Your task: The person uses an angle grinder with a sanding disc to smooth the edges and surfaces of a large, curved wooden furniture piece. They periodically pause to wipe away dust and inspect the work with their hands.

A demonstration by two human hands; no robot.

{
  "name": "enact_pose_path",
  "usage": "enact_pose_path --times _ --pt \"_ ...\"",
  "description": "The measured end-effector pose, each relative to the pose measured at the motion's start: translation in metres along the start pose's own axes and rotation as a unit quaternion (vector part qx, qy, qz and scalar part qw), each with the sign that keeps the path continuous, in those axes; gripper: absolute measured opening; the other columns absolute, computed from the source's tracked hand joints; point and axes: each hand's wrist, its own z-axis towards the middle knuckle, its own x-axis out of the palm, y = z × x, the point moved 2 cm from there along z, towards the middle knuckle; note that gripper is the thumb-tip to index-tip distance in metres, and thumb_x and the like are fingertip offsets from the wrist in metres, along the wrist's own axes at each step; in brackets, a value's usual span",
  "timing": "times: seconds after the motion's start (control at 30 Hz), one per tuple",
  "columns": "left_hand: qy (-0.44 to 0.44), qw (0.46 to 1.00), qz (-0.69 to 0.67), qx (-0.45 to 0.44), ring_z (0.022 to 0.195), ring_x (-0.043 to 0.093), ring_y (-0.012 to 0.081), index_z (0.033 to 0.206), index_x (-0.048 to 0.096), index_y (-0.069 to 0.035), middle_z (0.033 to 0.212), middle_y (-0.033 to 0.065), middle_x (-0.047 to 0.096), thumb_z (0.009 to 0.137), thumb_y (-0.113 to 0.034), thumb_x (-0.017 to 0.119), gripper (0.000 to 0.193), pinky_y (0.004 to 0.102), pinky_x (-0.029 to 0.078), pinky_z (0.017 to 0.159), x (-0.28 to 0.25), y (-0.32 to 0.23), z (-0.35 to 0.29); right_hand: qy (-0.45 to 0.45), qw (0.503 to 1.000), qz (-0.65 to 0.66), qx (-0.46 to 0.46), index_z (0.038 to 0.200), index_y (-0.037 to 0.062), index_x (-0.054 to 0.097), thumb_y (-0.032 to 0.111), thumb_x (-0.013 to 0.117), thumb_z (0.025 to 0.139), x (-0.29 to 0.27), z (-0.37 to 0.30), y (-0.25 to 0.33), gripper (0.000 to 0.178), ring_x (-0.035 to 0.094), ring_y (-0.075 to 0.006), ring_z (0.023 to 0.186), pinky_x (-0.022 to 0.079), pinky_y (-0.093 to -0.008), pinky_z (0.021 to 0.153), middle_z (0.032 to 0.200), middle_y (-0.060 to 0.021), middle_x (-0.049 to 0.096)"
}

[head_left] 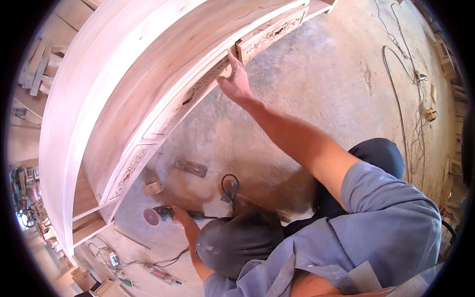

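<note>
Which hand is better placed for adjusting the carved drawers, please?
Probably the right hand: it is at the carved drawer fronts, while the left hand holds a power tool.

No readable text, label, brand, number or sign shows on anything in view
</note>
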Motion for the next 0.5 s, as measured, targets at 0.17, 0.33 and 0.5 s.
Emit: enact_pose_path --times 0.17,0.33,0.5 --pt "-0.007 0.999 0.009 -0.049 0.096 0.069 0.0356 0.106 0.069 0.011 0.105 0.0228 0.071 0.079 -0.05 0.071 0.067 0.0479 0.055 0.087 -0.002 0.0 0.0 -0.04 0.999 -0.002 -0.018 0.152 -0.0029 0.025 -0.006 0.055 0.072 0.02 -0.004 0.008 0.085 0.011 -0.0406 0.151 0.018 -0.0459 0.123 0.157 -0.0286 0.02" --pt "0.028 0.998 0.047 -0.044 0.091 0.068 0.0331 0.108 0.065 0.016 0.102 0.0214 0.071 0.076 -0.034 0.073 0.06 0.0441 0.054 0.085 -0.027 0.002 -0.035 -0.105 0.994 -0.005 0.027 0.136 -0.0058 0.04 -0.01 0.055 0.07 0.031 0.004 0.006 0.067 0.036 -0.0417 0.133 0.027 -0.046 0.116 0.132 -0.025 0.041" --pt "0.169 0.947 -0.07 0.263 0.078 0.064 0.0258 0.091 0.069 0.005 0.082 0.0149 0.069 0.078 -0.022 0.068 0.03 0.0396 0.051 0.074 -0.048 -0.075 -0.106 -0.128 0.991 -0.013 -0.033 0.126 -0.0056 0.046 -0.011 0.051 0.069 0.029 0.01 -0.007 0.058 0.039 -0.0419 0.127 0.03 -0.0454 0.113 0.126 -0.0233 0.044"
